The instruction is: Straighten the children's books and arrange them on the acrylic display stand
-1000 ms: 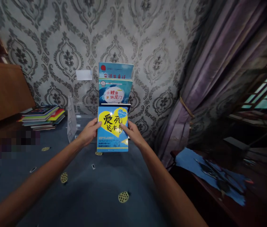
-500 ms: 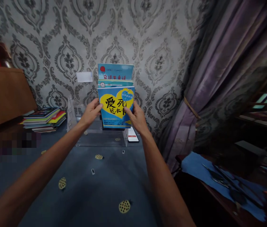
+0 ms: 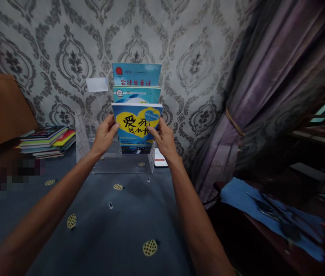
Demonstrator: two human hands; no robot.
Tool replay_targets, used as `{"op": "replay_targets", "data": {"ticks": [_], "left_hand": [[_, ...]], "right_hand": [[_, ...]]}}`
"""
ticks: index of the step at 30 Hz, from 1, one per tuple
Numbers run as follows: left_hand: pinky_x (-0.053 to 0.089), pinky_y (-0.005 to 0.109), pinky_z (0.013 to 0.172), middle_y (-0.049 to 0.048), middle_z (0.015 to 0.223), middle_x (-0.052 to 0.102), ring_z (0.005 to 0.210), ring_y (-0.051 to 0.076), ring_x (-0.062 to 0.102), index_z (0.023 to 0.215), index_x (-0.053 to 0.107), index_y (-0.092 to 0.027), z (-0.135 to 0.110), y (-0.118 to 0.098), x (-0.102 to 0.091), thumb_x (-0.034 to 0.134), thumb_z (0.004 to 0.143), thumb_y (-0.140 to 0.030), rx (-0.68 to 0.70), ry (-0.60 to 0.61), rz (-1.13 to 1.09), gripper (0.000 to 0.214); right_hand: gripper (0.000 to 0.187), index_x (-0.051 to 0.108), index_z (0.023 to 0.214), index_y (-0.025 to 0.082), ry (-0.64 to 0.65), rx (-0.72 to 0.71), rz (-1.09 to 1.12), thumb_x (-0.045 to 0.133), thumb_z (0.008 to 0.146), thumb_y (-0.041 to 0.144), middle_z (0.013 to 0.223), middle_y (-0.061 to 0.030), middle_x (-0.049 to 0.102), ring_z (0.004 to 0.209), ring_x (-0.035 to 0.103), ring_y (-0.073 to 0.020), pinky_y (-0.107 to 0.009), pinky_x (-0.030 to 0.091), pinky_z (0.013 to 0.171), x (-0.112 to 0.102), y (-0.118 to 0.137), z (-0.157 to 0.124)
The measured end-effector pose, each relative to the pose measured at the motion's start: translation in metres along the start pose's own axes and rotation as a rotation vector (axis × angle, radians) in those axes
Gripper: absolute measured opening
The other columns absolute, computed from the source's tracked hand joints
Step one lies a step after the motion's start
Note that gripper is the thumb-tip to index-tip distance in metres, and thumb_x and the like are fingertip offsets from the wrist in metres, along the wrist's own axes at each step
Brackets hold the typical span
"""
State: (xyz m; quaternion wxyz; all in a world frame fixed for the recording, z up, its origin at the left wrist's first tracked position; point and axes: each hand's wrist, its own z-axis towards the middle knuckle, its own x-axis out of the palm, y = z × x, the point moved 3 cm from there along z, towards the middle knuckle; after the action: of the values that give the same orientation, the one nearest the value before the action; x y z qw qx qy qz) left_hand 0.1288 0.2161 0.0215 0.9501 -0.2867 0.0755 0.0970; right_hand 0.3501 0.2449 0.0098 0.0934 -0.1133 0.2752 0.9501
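The left hand (image 3: 105, 134) and right hand (image 3: 164, 137) pinch the front book (image 3: 136, 125). Tipping it could bump the back books (image 3: 137, 82) at twelve o'clock.

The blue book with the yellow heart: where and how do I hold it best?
Probably pinch the book by both side edges, one hand from each side, thumbs in front. It's flat and roughly upright, with other books behind it. The left hand and right hand hold it that way.
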Motion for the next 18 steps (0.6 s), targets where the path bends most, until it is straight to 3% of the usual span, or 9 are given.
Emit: {"op": "replay_targets", "data": {"ticks": [8,13,18], "left_hand": [[0.056,0.039,0.091,0.0077,0.113,0.071,0.103,0.023,0.067,0.118,0.062,-0.019,0.001,0.004,0.001,0.058,0.095,-0.045,0.028,-0.014,0.039,0.034],[0.055,0.039,0.094,0.0070,0.113,0.070,0.106,0.023,0.066,0.119,0.062,-0.020,0.001,0.005,0.004,0.058,0.096,-0.044,0.056,-0.014,0.038,0.034],[0.056,0.039,0.092,0.0063,0.112,0.070,0.104,0.022,0.066,0.119,0.061,-0.021,-0.003,0.013,0.004,0.058,0.096,-0.044,0.039,-0.012,0.052,0.032]], "right_hand": [[0.037,0.061,0.114,0.023,0.007,0.028,-0.078,0.052,0.096,0.054,0.100,-0.0057,0.071,0.087,0.066,-0.0244,-0.039,0.055,0.077,-0.003,-0.002,0.000],[0.036,0.058,0.125,0.025,0.009,0.043,-0.087,0.052,0.097,0.047,0.113,-0.0071,0.070,0.094,0.066,-0.0243,-0.037,0.055,0.080,-0.003,-0.006,-0.001],[0.036,0.054,0.131,0.025,0.062,0.098,-0.192,0.051,0.098,0.039,0.107,-0.0056,0.070,0.096,0.066,-0.0232,-0.035,0.054,0.081,-0.002,-0.008,-0.001]]}}
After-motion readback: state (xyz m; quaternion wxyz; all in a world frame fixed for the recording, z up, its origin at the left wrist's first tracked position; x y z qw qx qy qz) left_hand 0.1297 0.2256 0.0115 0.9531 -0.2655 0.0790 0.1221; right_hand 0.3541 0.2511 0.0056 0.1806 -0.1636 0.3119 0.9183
